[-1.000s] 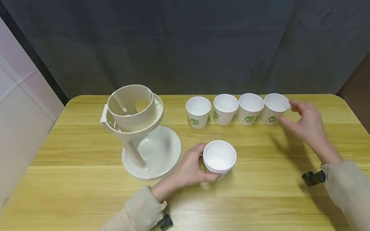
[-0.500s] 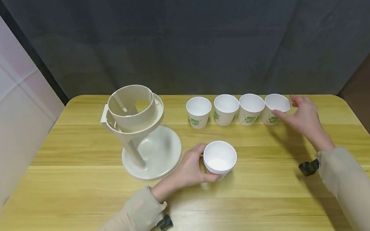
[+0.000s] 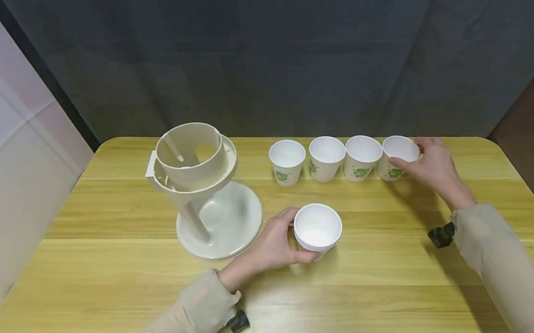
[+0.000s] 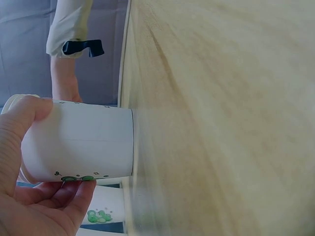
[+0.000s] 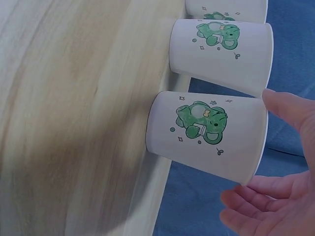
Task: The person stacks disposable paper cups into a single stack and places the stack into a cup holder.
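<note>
In the head view my left hand [image 3: 274, 242] grips white paper cups [image 3: 317, 227], nested with more than one rim showing, at the middle of the table. The left wrist view shows my thumb [image 4: 30, 110] on one side of the cup wall and curled fingers on the other, the base right at the tabletop. At the back right, my right hand [image 3: 436, 167] pinches the rim of the end paper cup [image 5: 199, 132], thumb on one side and fingertips on the other. That cup stands upright and bears a green cartoon animal print.
Three matching cups, a left one [image 3: 287, 162], a middle one [image 3: 327, 158] and a right one [image 3: 363, 157], continue the row leftward. Left of them stands a cream plastic stand [image 3: 194, 172] with a ring holder and round base [image 3: 239, 223]. A dark curtain [image 3: 248, 47] hangs behind the table.
My right hand has moved forward and left, its thumb and fingers closing in on the end cup's rim. The left hand and its cups have stayed in place.
</note>
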